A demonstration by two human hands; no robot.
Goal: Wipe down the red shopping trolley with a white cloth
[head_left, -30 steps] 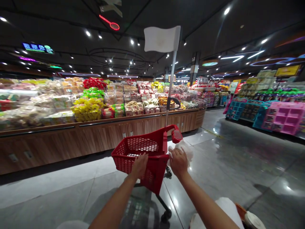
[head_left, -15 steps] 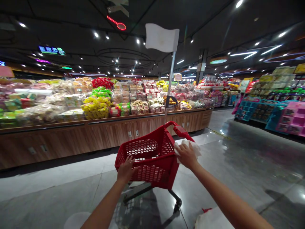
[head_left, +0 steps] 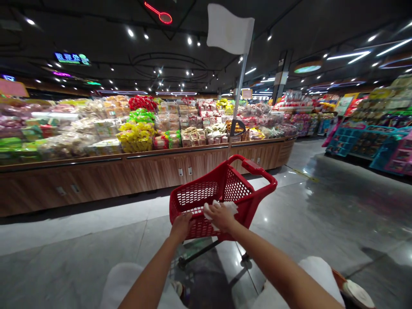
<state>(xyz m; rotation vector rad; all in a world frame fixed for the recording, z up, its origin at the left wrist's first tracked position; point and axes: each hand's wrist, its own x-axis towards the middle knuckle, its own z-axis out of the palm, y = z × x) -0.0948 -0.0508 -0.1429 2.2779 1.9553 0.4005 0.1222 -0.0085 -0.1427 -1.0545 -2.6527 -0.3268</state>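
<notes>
One crumpled white tissue [head_left: 230,207] lay crosswise along the near rim of the red plastic shopping-cart basket [head_left: 234,186], clenched under the fingers of the right hand [head_left: 219,216], the nearer hand, while the left hand [head_left: 180,227] gripped that rim just beside it.

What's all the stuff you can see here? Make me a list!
Shopping cart: 1, red, straight ahead between the hands
Flag: 1, white, on a pole above the cart
Cloth: 1, white, under the right hand
Display counter: 1, wood brown, ahead and left
Bagged snacks: many, mostly yellow, red and green, piled on the counter
Shelf racks: several, teal and pink, far right
Spoon-shaped neon sign: 1, red, on the ceiling
Floor: 1, shiny grey, underneath everything
Left hand: 1, on the basket's near edge
Right hand: 1, on the cloth, over the basket
</notes>
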